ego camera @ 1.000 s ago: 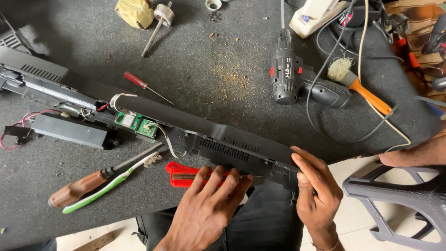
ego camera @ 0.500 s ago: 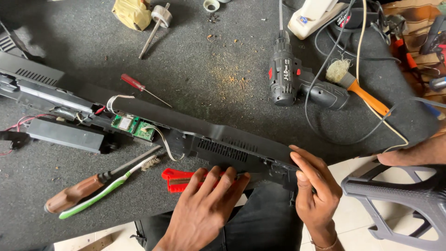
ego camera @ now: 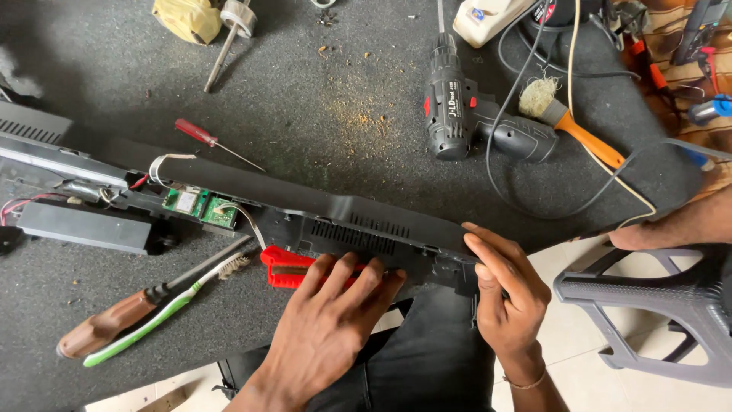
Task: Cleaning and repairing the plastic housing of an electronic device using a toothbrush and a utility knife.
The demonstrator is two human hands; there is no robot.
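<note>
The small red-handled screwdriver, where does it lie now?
In the head view, the small red-handled screwdriver lies on the dark mat, left of centre, just above the long black plastic casing and left of the black cordless drill.
</note>
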